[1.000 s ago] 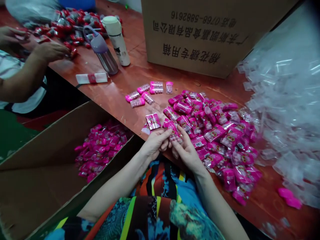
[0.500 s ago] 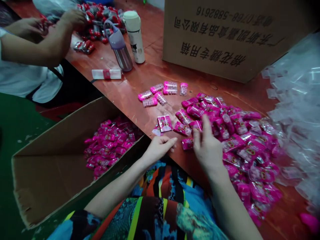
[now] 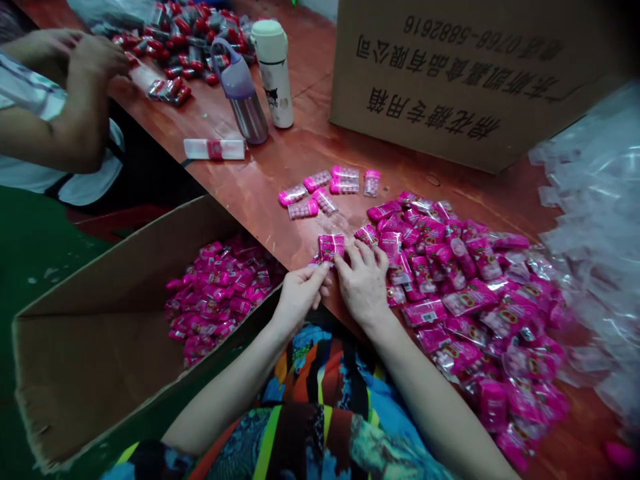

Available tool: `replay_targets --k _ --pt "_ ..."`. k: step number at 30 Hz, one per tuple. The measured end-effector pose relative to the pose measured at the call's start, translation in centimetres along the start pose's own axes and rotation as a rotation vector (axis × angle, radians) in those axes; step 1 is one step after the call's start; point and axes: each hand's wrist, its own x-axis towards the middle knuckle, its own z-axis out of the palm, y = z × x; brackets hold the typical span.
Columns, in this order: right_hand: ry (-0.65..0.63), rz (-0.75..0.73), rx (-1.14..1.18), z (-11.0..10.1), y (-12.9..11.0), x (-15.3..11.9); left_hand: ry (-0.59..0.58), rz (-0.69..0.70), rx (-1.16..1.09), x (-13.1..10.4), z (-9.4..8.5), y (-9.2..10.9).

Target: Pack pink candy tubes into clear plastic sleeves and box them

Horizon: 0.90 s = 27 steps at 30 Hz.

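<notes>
A small stack of flat pink printed wrappers lies near the table's front edge. My right hand is at its lower right corner, fingers bent and spread, with the thumb and a fingertip closed on the edge of the top wrapper. My left hand is pinched just below the stack; whatever is between its thumb and finger is hidden. To the right spreads a big heap of filled pink sweet packets. Several clear tubes of pink sweets with pink caps lie behind the wrappers.
On the floor to the left stands an open carton holding pink packets. Two drink bottles and a white roll are farther back. A large carton and clear plastic pieces are on the right. A co-worker's hands are beside red-capped tubes.
My right hand has moved left from the packet heap to the wrappers. My left hand has shifted slightly left. Packets at the heap's near left edge have moved. The co-worker's arms have drawn back left.
</notes>
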Motion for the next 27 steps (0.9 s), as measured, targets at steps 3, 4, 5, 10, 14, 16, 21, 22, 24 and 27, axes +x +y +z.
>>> replay_targets --k 3,4,5,10,14,16,21,22,24,27 --pt "0.115 -0.004 0.017 -0.8 0.4 -0.5 0.045 0.022 -0.04 0.4 0.3 0.7" --pt "0.148 -0.012 0.014 -1.1 0.6 -0.8 0.041 0.028 -0.043 0.4 0.5 0.9" --pt "0.175 -0.024 0.012 -1.4 0.8 -1.0 0.026 0.04 -0.047 0.4 0.7 1.1" --pt "0.216 0.096 0.315 -2.5 1.2 -2.0 -0.083 0.11 -0.154 0.2 2.0 1.6" --pt "0.214 0.446 0.857 -2.6 1.1 -1.3 -0.142 0.086 -0.157 0.0 2.9 1.9" --pt "0.248 0.545 0.956 -2.5 1.3 -0.8 -0.164 0.1 -0.109 0.2 3.3 1.8" --pt "0.238 0.556 0.933 -2.1 2.4 -0.2 -0.052 0.178 -0.037 1.2 4.1 1.4" --pt "0.207 0.547 0.934 -2.1 2.6 -0.1 -0.038 0.189 -0.059 1.5 4.3 1.4" --pt "0.153 0.516 0.925 -1.9 2.8 -0.1 -0.048 0.184 -0.114 2.1 4.4 1.2" --pt "0.095 0.451 0.773 -2.0 3.0 0.1 -0.057 0.159 -0.129 3.0 4.3 0.9"
